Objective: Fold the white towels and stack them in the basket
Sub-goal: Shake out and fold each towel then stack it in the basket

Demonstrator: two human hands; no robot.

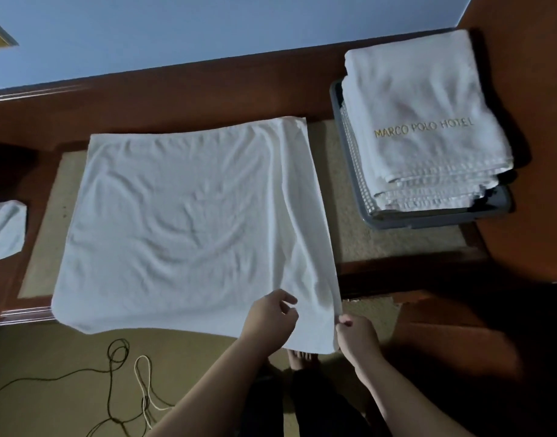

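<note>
A large white towel (189, 222) lies spread and wrinkled on the wooden table (208, 89), its near edge hanging over the front. My left hand (271, 316) rests on the towel near its front right corner, fingers curled, apparently pinching the cloth. My right hand (356, 335) pinches the towel's right edge at that corner. At the right, a grey basket (428, 217) holds a stack of folded white towels (428, 121); the top one reads MARCO POLO HOTEL.
Another piece of white cloth (4, 228) lies at the table's left edge. Dark and white cords (129, 383) trail over the floor in front of the table. My bare foot (299, 357) shows below the towel. A blue wall rises behind the table.
</note>
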